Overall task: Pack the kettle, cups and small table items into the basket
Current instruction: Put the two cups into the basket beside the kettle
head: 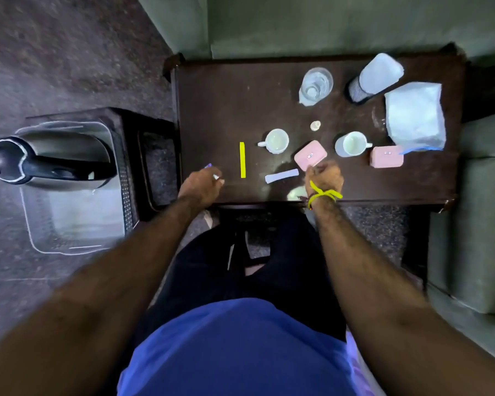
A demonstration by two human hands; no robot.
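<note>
Pink case (310,155): right hand (324,176) curled, touching.

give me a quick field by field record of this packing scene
kettle: lying in the clear basket on the floor; kettle already packed
table: dark, low, holds the remaining items
cups: two white cups, both still on the table
pink cases: two, one at the right hand, one further right
yellow strip: flat on the table, untouched
left hand: fingers closed on a small item, identity unclear
right hand: fingers at the near pink case's edge, grasp unclear
glass: upright at the far side
</note>
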